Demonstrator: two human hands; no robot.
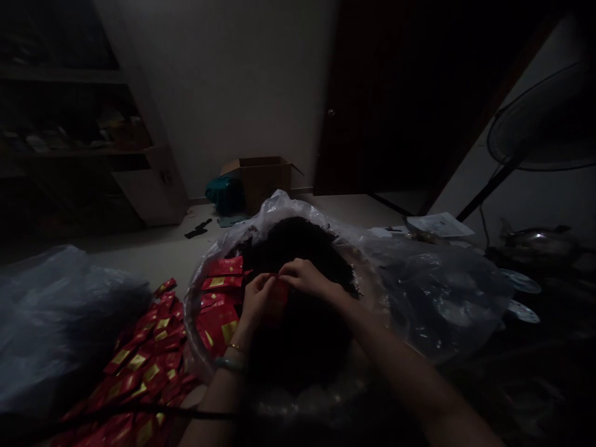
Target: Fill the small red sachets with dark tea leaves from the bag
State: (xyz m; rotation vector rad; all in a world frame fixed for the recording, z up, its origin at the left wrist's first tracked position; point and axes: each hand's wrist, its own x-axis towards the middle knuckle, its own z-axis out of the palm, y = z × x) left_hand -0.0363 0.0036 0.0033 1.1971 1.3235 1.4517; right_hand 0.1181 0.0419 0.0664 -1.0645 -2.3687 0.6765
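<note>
Both hands meet over a wide round container lined with clear plastic and heaped with dark loose material, perhaps tea leaves. A red packet hangs between them. My left hand pinches its top edge from the left, a bangle and a gold band on the wrist. My right hand grips the same edge from the right, fingers closed. Just left of my left hand, several red packets with gold labels lie inside the container. Dim light hides whether the held packet is unsealed.
A big pile of red packets spills over the floor at left, beside a large plastic bag. Clear plastic sheeting spreads at right. Behind stand a cardboard box and a teal bag. A fan stands far right.
</note>
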